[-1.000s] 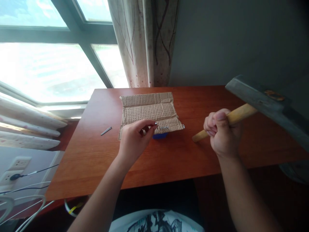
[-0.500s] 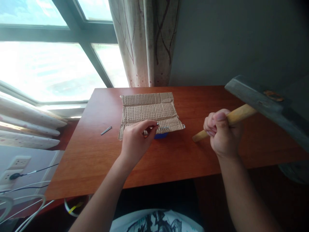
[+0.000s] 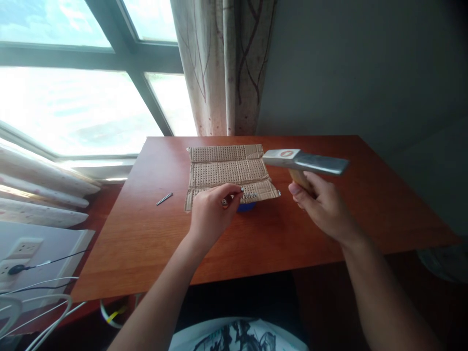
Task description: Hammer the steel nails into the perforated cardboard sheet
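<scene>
My left hand (image 3: 215,209) is over the near edge of a brown cardboard sheet (image 3: 226,171) full of small holes. Its thumb and forefinger pinch a nail (image 3: 242,189), of which only a small silver tip shows. Just right of those fingers, a short row of silver metal bits (image 3: 250,195) sits in the cardboard. A hammer (image 3: 303,162) with a wooden handle is gripped in my right hand (image 3: 321,202). The hammer's metal head is raised in the air, to the right of the sheet and apart from the nail.
Under the sheet's near edge a blue object (image 3: 246,207) partly shows. Slim metal rods (image 3: 164,199) lie on the wooden table (image 3: 256,243), left of the cardboard. A window (image 3: 73,112) and curtain (image 3: 215,73) stand behind; cables (image 3: 44,312) hang at the lower left.
My right hand has swung the hammer left and down, bringing its head closer to the cardboard. My left hand keeps its pinch at the same part of the sheet.
</scene>
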Action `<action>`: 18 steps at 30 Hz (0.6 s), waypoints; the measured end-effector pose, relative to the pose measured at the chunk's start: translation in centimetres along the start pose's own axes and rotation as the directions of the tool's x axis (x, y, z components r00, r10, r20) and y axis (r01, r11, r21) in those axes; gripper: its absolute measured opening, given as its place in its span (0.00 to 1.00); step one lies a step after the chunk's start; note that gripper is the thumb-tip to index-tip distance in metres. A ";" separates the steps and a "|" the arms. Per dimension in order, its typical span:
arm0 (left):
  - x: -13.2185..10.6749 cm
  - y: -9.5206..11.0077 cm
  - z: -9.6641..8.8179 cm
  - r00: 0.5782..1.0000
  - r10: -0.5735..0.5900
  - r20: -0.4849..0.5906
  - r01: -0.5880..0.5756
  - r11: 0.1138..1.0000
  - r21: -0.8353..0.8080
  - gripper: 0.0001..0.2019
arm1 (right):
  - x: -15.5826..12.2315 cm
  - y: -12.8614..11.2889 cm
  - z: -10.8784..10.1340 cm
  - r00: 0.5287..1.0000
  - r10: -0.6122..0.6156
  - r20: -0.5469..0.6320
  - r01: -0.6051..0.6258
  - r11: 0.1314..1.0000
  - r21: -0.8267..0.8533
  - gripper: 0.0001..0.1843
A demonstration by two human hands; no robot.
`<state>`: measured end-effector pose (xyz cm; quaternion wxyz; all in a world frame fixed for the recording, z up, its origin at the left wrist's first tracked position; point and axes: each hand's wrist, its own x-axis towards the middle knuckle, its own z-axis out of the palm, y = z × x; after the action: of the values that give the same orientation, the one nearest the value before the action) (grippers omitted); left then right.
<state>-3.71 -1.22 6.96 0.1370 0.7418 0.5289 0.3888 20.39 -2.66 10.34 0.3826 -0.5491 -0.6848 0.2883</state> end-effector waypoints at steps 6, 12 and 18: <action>0.0 -0.1 0.2 1.000 -0.011 0.007 0.011 1.000 0.002 0.03 | 0.7 -2.4 -0.7 0.975 -0.053 0.213 0.119 0.944 -0.307 0.21; 0.0 0.0 0.1 1.000 -0.023 0.019 0.023 1.000 -0.008 0.04 | 1.0 -5.1 -1.0 0.979 -0.041 0.201 0.126 0.894 -0.431 0.22; 0.0 -0.1 0.2 0.999 -0.024 0.041 0.024 1.000 0.002 0.04 | 0.8 -5.2 -0.5 0.962 0.016 0.273 0.107 0.896 -0.432 0.21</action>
<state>-3.66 -1.10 6.75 0.1520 0.7433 0.5352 0.3715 18.00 -3.13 15.01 0.1578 -0.5610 -0.7907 0.1878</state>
